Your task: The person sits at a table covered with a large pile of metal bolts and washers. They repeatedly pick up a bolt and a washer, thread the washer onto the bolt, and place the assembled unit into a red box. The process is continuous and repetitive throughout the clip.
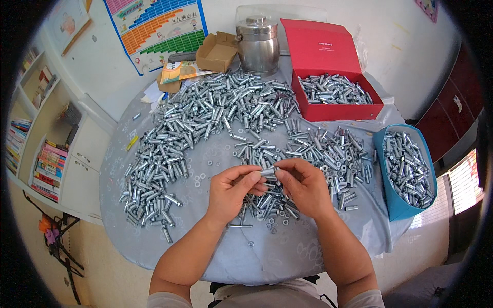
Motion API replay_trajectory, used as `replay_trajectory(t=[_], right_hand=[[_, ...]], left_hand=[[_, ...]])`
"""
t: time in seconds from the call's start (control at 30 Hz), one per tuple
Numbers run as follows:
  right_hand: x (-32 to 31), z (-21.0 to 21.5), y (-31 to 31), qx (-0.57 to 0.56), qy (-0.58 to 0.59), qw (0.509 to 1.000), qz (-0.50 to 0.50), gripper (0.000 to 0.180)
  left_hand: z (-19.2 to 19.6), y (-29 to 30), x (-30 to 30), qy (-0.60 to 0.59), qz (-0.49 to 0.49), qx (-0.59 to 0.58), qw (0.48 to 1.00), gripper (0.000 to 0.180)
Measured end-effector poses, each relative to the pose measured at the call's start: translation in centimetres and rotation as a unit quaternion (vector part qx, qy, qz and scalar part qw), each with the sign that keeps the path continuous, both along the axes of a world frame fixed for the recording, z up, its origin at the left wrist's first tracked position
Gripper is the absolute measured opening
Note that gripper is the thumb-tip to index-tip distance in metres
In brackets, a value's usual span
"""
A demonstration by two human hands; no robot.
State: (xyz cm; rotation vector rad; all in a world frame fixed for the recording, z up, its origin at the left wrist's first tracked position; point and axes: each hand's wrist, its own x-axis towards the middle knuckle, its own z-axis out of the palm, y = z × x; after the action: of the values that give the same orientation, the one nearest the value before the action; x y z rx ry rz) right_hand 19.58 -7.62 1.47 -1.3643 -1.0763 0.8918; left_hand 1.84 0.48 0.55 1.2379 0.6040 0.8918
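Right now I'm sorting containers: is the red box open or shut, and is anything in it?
Open: the red box has its lid standing up behind it, and silver metal sleeves fill its tray.

Red box (339, 110) behind bolts (205, 113); blue bin (390, 200) right.

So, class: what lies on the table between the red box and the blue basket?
In the head view, bare grey tablecloth lies between the red box and the blue basket; the loose metal sleeves sit further left.
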Motion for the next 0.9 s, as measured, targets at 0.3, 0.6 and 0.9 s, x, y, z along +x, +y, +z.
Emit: replay_trajectory(t=[0.3,0.6,0.9], right_hand=[[0.0,0.2,0.0,0.019,-0.009,1.0,-0.005,0.019],[-0.2,1.3,-0.3,0.167,-0.154,0.974,0.011,0.022],[-0.4,0.5,-0.2,0.033,-0.07,0.996,-0.036,0.017]], left_hand=[[0.0,-0.1,0.1,-0.004,0.009,-0.009,1.0,0.02],[-0.2,0.7,-1.1,0.121,0.003,-0.04,0.992,0.032],[-0.5,0.4,0.2,0.006,0.007,0.041,0.999,0.024]])
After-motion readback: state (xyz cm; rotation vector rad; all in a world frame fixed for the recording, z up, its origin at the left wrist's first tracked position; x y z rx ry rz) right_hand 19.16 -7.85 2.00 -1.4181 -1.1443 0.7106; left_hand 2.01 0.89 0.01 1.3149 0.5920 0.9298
